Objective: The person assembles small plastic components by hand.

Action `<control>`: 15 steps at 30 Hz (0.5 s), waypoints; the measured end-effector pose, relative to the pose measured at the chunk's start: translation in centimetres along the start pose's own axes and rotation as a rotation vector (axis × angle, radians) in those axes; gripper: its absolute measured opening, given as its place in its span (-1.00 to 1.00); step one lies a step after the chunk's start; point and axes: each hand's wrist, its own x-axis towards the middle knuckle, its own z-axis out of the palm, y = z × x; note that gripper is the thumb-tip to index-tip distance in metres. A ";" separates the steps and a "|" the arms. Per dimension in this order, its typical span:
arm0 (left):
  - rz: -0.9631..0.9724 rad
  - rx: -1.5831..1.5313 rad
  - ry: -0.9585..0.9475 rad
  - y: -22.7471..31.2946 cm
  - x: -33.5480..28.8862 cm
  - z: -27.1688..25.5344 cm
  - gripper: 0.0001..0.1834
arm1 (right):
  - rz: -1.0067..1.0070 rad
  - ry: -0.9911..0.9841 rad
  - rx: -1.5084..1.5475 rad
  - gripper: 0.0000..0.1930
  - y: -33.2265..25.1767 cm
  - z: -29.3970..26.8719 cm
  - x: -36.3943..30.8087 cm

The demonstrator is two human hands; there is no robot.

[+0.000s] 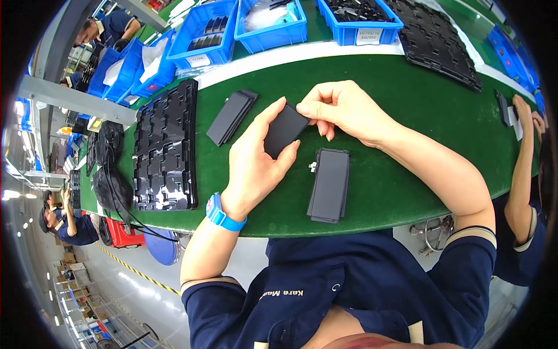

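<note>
A flat black rectangular panel, like a phone screen, is gripped between the thumb and fingers of my left hand. My right hand pinches at the panel's upper right corner with thumb and index finger; whether it holds something small there I cannot make out. To the left of the panel lies a fanned stack of similar dark panels. Closer to me, right of my left hand, another stack of dark panels rests on the green table, a small whitish piece at its left edge.
Black moulded trays lie at the left, more black trays at the far right. Blue bins with parts line the back. A black cable bundle sits at the left edge. A co-worker's hand works at the right.
</note>
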 end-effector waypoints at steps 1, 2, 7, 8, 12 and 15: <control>0.000 -0.001 0.004 -0.1 0.0 0.1 -0.31 | -0.001 0.002 0.000 -0.73 0.0 0.0 -0.1; -0.002 0.001 0.009 -0.2 0.0 0.2 -0.32 | 0.001 0.017 -0.007 -0.73 0.0 0.1 -0.1; 0.028 -0.003 0.020 -0.3 -0.2 0.2 -0.32 | -0.017 0.020 -0.010 -0.74 0.2 0.4 -0.1; 0.049 0.001 0.040 -0.5 -0.3 0.1 -0.33 | -0.015 0.016 -0.048 -0.74 0.1 0.3 -0.2; 0.069 0.049 0.002 -0.2 0.1 0.0 -0.32 | -0.040 0.027 -0.098 -0.74 0.3 0.0 -0.3; 0.001 -0.003 -0.025 -0.3 0.2 -0.5 -0.31 | -0.030 0.027 -0.107 -0.77 -0.2 0.2 0.0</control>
